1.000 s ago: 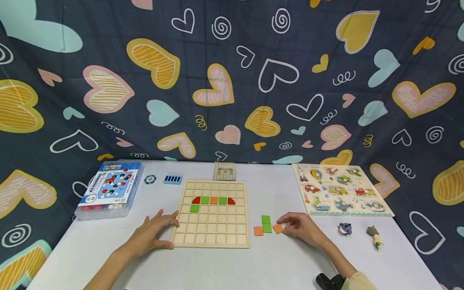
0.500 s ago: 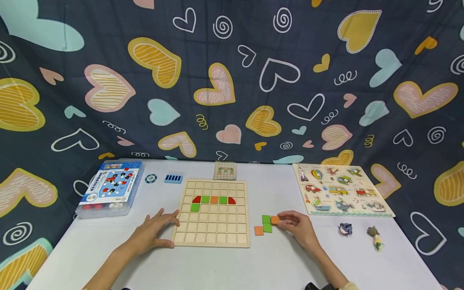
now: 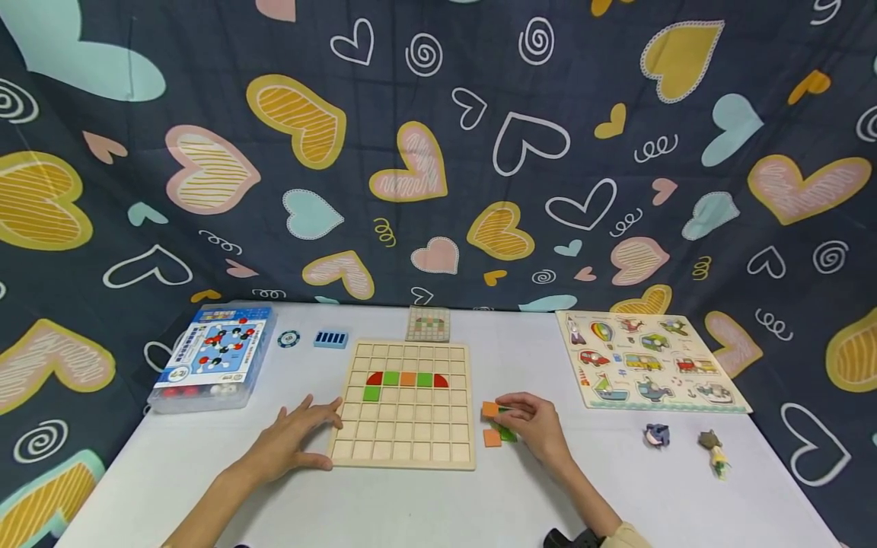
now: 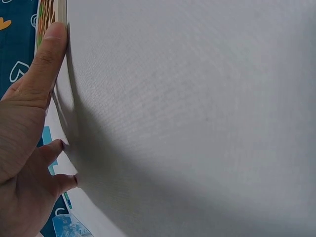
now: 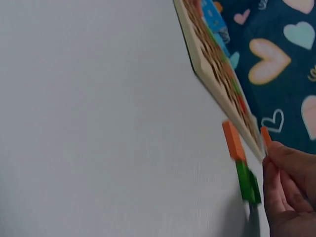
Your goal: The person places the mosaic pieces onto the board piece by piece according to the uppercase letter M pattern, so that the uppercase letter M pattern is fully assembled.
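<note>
Table (image 3: 384,510): green tiles (image 3: 508,435), perhaps two, half-hidden.

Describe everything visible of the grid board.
The grid board looks like pale wood, square, with a raised rim and square cells. It lies flat on the white table. Five pieces share one row: red, green, orange, green, red; a green piece sits below the left red in the head view. The left hand touches the board's left edge.

Soft, even light is brightening the tabletop (image 3: 384,506) in the head view. The wrist views are looking dimmer and greyer: a broad, soft-edged shadow (image 4: 108,168) is spreading from the left hand (image 4: 19,128), while the right wrist view is blurring the green tiles (image 5: 243,180).
</note>
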`<control>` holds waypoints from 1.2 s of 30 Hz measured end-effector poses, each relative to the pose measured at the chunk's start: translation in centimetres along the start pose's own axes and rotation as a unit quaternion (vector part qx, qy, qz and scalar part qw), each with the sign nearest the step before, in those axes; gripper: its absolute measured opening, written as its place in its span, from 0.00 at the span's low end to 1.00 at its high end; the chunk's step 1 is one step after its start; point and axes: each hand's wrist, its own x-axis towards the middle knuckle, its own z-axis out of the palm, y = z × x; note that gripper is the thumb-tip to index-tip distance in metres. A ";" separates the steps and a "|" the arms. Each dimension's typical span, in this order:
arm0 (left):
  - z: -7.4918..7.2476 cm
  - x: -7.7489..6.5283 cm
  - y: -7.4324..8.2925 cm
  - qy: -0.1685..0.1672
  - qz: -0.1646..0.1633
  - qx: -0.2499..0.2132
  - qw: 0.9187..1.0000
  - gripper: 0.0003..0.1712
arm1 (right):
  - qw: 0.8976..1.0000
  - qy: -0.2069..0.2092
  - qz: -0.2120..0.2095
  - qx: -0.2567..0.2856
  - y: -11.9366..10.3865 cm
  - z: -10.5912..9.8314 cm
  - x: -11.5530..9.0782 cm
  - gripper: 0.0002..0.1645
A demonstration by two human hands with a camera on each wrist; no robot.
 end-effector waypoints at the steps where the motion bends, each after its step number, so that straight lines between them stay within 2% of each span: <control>1: 0.0 0.0 -0.1 0.000 0.001 0.002 1.000 0.27 | 1.000 -0.004 -0.003 0.004 -0.1 0.4 0.1 0.15; 8: 0.1 0.1 -0.2 -0.011 -0.014 -0.002 1.000 0.27 | 0.999 -0.024 -0.012 0.019 -0.6 3.0 0.7 0.15; 14: 0.1 0.1 0.0 -0.007 -0.011 0.002 1.000 0.27 | 0.998 -0.032 -0.028 0.041 -1.1 5.3 1.0 0.16; 20: 0.1 0.1 0.0 -0.008 -0.017 -0.003 1.000 0.28 | 0.996 -0.061 -0.051 0.050 -1.5 7.7 1.5 0.15; 26: 0.1 0.0 0.0 -0.005 -0.016 -0.002 1.000 0.28 | 0.993 -0.087 -0.056 0.058 -2.1 10.2 1.7 0.16; 33: 0.1 0.0 0.1 -0.007 -0.015 -0.006 1.000 0.28 | 0.993 -0.090 -0.070 0.041 -5.1 12.1 0.9 0.15; 36: -0.1 0.1 0.1 -0.007 -0.013 -0.005 1.000 0.27 | 0.992 -0.089 -0.081 0.034 -5.6 12.8 0.9 0.14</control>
